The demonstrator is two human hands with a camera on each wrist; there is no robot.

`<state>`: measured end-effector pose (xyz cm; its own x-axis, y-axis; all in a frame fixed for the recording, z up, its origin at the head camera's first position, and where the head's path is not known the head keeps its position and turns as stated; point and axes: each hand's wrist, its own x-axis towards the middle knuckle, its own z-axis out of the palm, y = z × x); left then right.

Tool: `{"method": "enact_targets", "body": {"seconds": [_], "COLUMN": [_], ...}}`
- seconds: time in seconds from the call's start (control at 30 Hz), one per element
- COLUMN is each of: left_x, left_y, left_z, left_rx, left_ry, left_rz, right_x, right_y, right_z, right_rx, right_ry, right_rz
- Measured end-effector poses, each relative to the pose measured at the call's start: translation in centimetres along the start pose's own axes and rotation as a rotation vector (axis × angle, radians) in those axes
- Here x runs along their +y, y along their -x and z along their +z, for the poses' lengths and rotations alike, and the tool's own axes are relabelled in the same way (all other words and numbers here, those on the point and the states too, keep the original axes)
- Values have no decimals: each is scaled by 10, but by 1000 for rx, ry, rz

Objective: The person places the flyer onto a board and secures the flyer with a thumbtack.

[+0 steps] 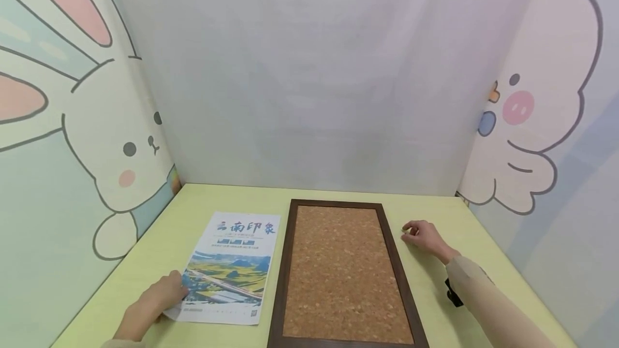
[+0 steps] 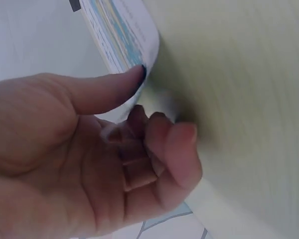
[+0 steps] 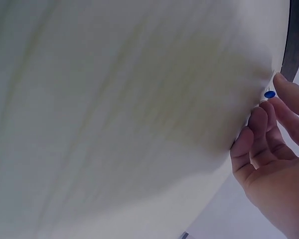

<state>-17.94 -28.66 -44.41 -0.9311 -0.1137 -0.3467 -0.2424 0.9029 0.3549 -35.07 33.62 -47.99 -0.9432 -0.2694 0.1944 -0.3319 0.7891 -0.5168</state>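
In the head view a printed poster (image 1: pixel 232 262) with Chinese lettering and a landscape picture lies on the left of the table. My left hand (image 1: pixel 164 291) grips its lower left edge; in the left wrist view the thumb (image 2: pixel 109 87) lies on the paper with the fingers curled beneath, and the paper edge (image 2: pixel 149 37) bends upward. Right of the framed cork board (image 1: pixel 345 273), my right hand (image 1: pixel 425 238) is low over the table. A pushpin with a blue head (image 3: pixel 269 94) shows between its thumb and index fingertips in the right wrist view.
The board's dark brown frame (image 1: pixel 285 267) stands between poster and right hand. A yellow-green table (image 1: pixel 193 197) carries everything, with a pale back wall (image 1: pixel 309 85) and cartoon-printed side walls around it. A black strap (image 1: pixel 453 292) shows at my right forearm.
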Motion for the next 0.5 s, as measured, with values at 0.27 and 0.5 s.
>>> {"method": "enact_targets", "body": {"seconds": [0.27, 0.5], "left_x": [3, -2], "left_y": [4, 4], "left_z": [7, 8], "left_rx": [11, 62], "left_ry": [105, 142], "left_rz": [64, 99], "right_x": [4, 4], "right_y": [3, -2], "right_z": [2, 4], "right_rx": [75, 50], "right_ry": [-39, 39], "right_rz": [-138, -31]}}
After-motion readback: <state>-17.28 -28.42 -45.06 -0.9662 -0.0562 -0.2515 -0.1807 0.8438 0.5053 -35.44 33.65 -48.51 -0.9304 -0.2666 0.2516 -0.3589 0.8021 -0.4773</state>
